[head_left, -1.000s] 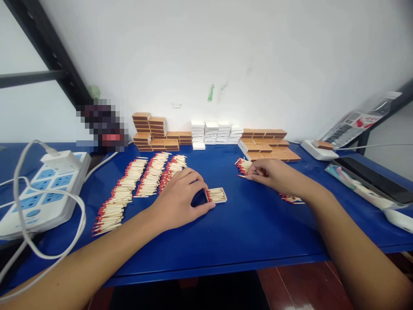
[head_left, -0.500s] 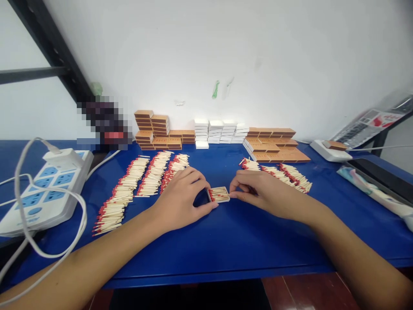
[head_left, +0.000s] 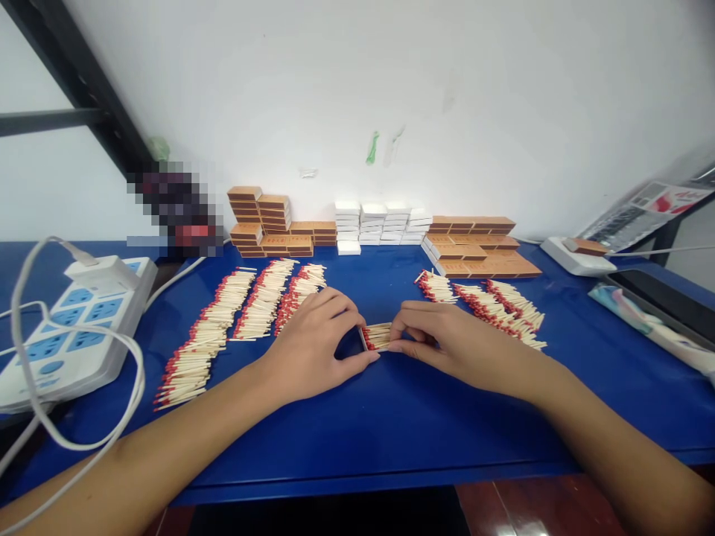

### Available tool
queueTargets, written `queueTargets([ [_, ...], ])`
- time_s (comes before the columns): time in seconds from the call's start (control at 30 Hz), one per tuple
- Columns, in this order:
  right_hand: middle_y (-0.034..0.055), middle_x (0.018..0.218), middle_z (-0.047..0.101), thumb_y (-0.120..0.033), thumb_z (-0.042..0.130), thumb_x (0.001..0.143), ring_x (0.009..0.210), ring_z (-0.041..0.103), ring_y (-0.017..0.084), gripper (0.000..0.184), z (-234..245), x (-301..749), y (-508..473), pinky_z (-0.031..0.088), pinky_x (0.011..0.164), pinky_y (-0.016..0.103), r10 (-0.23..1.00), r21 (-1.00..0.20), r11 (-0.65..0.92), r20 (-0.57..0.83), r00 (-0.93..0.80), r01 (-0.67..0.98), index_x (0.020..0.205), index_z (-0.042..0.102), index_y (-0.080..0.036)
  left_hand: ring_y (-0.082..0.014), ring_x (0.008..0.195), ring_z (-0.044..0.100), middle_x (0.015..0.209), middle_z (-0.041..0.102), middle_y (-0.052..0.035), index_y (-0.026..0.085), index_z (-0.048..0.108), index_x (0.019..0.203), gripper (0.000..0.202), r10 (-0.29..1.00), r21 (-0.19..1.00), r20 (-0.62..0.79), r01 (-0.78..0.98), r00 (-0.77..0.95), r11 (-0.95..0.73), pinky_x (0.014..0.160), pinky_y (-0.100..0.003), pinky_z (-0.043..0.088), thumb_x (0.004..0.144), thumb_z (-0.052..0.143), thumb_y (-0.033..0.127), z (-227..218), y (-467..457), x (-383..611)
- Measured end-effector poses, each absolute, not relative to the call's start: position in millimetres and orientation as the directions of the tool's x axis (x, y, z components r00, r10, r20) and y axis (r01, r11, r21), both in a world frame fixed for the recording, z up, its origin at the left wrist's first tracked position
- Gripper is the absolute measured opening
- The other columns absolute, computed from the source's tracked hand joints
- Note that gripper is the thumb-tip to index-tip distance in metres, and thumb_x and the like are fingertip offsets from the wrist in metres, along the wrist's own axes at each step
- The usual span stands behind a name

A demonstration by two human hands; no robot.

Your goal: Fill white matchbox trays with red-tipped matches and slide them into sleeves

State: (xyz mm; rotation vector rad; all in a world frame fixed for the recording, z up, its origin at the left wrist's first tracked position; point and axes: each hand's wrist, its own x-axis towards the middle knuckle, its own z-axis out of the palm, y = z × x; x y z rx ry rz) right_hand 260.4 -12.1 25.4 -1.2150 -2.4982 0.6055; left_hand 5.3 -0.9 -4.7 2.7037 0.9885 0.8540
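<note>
A small open matchbox tray (head_left: 362, 341) lies on the blue table, filled with red-headed matches (head_left: 378, 336), heads to the left. My left hand (head_left: 318, 342) grips it from the left, thumb along the near side and fingers on the far side. My right hand (head_left: 441, 331) is pinched over the tray's right end, fingertips at the match sticks. Whatever is between those fingertips is hidden. Rows of loose matches (head_left: 209, 327) lie beyond my left forearm. More match piles (head_left: 497, 309) are just past my right hand.
Brown matchboxes (head_left: 287, 244) are stacked at the back left, with more brown boxes (head_left: 474, 246) at the back right. White trays (head_left: 373, 223) stand between them against the wall. A power strip (head_left: 83, 327) with looped cable is at left; a dark phone-like slab (head_left: 664, 305) lies at right.
My right hand has shifted slightly left, from the tray's right edge to over its right end, covering part of the matches. My left hand keeps its grip on the tray.
</note>
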Motion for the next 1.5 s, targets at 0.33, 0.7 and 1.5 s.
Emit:
queueTargets([
  [0.33,0.0018,0.085,0.061,-0.041,0.054,0.106,0.071,0.052,0.016,0.025,24.4,256.9,-11.1,0.039,0.064,0.029,0.792,-0.530,0.547,0.075,-0.606,0.648,0.094,0.065,-0.023,-0.0263,0.106,0.063,0.104,0.072,-0.0061,0.022,0.069,0.097,0.022,0.629,0.335,0.473,0.535,0.617,-0.776,0.099,-0.046,0.051,0.090,0.079,0.040,-2.9,-1.8,5.8],
  [0.7,0.0016,0.083,0.058,-0.036,0.054,0.105,0.068,0.051,0.015,0.023,25.1,259.0,-11.6,0.039,0.061,0.028,0.783,-0.500,0.572,0.096,-0.615,0.650,0.094,0.069,-0.022,-0.0264,0.106,0.061,0.102,0.070,-0.0059,0.022,0.070,0.098,0.022,0.627,0.337,0.474,0.530,0.619,-0.778,0.098,-0.046,0.051,0.091,0.079,0.040,-3.7,-1.8,5.3],
  [1.5,-0.0015,0.070,0.053,-0.031,0.063,0.101,0.062,0.049,0.013,0.017,22.7,263.2,-5.9,0.035,0.058,0.027,0.773,-0.428,0.627,0.239,-0.587,0.651,0.096,0.077,-0.022,-0.0265,0.114,0.060,0.112,0.071,-0.0067,0.022,0.070,0.112,0.016,0.642,0.353,0.479,0.538,0.599,-0.765,0.104,-0.048,0.048,0.098,0.064,0.026,-3.6,-4.5,7.6],
])
